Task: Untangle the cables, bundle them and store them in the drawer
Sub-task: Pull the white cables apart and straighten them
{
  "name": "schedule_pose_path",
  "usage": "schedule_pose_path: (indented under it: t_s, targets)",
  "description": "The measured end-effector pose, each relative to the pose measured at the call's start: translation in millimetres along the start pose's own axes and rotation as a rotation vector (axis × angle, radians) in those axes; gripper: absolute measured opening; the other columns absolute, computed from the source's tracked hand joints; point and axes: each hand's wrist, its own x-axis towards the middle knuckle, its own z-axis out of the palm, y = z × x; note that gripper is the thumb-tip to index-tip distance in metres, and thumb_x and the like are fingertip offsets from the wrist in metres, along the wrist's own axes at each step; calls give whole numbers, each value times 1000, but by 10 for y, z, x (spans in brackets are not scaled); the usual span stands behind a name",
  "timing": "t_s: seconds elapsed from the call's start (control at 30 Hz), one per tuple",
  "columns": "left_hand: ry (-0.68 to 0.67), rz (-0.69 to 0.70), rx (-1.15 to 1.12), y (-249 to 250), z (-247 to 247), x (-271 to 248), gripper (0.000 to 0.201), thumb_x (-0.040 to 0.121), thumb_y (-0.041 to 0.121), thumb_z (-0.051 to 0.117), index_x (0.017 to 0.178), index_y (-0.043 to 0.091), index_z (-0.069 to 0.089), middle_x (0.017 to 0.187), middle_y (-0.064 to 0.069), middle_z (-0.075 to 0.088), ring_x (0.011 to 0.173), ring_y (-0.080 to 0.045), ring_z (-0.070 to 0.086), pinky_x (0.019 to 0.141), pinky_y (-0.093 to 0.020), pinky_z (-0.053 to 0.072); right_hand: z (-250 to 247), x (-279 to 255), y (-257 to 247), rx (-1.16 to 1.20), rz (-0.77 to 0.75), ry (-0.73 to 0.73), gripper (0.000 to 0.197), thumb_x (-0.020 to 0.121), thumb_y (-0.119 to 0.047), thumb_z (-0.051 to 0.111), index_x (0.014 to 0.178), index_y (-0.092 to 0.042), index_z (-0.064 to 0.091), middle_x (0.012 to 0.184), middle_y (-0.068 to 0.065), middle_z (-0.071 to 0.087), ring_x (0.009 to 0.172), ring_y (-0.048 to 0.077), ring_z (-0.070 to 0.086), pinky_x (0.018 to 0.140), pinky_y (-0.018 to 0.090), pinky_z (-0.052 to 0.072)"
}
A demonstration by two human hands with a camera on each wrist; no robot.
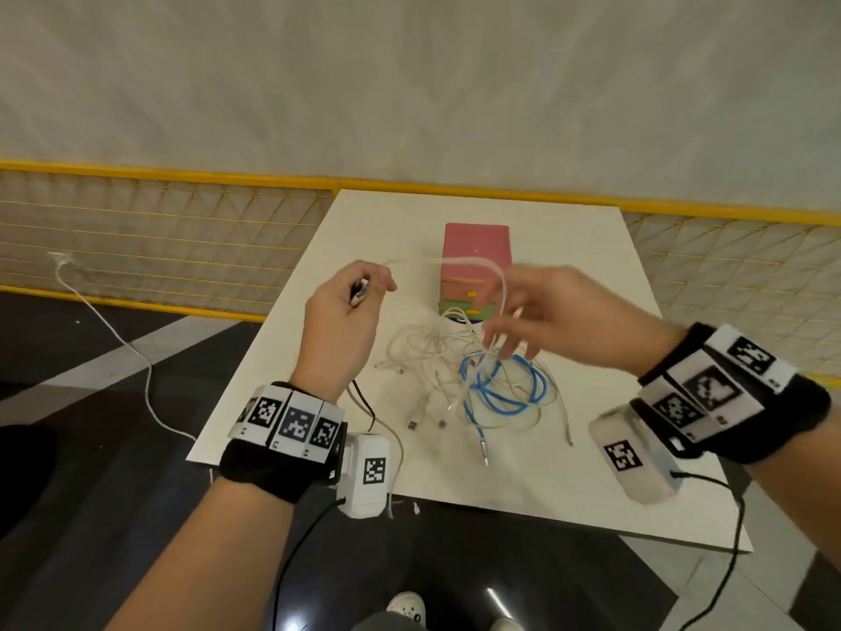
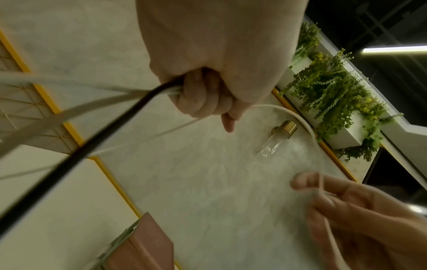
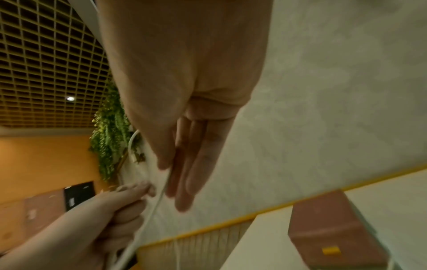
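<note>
Above the table point(image 1: 591, 471) centre, one white cable point(image 1: 459, 261) is held raised: its plug end is clenched in the left hand point(image 1: 346, 311); its span is draped over the straight, relaxed fingers of the right hand point(image 1: 559, 311). The tangled cables point(image 1: 478, 380) are heaped beneath, just before the drawer unit point(image 1: 475, 248).

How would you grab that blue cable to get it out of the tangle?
Probably by its plug end: that tail of the blue cable lies straight toward the near table edge, outside the white tangle. Pinch it from above, near side.
</note>
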Motion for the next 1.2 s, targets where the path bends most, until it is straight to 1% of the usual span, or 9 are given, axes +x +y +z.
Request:
schedule_pose_path:
  t_s: [0.17,0.27,0.33,0.47,0.6,0.77,0.9,1.07,1.2]
  targets:
    - [-425,0,131,-44,9,-217,18,92,12,58,85,26,66,69,4,61,48,-4,43,53,-15,34,407,-234,180,-365,110,-492,26,82,-23,69,107,-20,62,94,-10,71,78,0,63,68,11,45]
    - [-718,-4,312,-53,-2,-331,49,83,10,63,123,37,53,53,9,48,50,0,48,69,-21,46,457,-272,281,-555,250,-714,69,73,-33,77,134,-21,47,122,-6,61,101,9,59,78,16,41]
    - [-808,-25,301,-37,-1,-384,68,80,7,61,136,41,40,49,11,44,48,1,48,85,-22,48,437,-274,298,-638,237,-666,68,76,-41,73,135,-22,46,124,-7,60,93,6,55,71,13,36]
    - [-700,3,32,98,8,-423,54,88,-3,53,131,29,46,55,14,45,54,-6,41,60,-15,39,433,-186,217,-577,96,-327,35,92,-35,54,124,-21,54,117,-7,61,70,-2,45,67,17,33]
    - [-574,-27,-212,394,61,-379,29,99,-1,42,127,7,42,45,18,48,42,0,40,48,-10,34,588,-118,-8,-163,43,-274,25,96,-25,49,118,-13,53,85,-28,64,60,4,61,63,14,48]
    - [-477,27,-326,535,81,-282,11,103,20,43,111,13,46,55,1,28,47,-15,22,43,-25,22,859,-18,-56,293,-50,-253,21,101,-13,35,102,-1,52,96,12,64,65,25,63,61,30,53]
    - [-398,26,-390,570,42,-202,7,104,14,38,104,10,45,56,4,27,48,-12,21,43,-25,19,1039,26,145,197,-60,-285,26,102,-15,31,95,-1,52,90,15,62,67,20,61,68,37,51]
    - [-287,-1,-476,508,-109,-90,15,104,13,36,95,17,47,57,3,24,49,-13,18,43,-23,20,1167,-35,559,-57,71,-392,26,100,-12,31,101,0,53,98,7,63,73,13,60,67,17,46]
    - [-313,-28,-466,443,-164,-53,16,105,15,37,94,19,49,57,3,23,48,-12,17,43,-21,19,1140,-63,822,-153,150,-533,22,98,-13,37,107,-10,57,108,3,64,87,12,62,74,22,48]
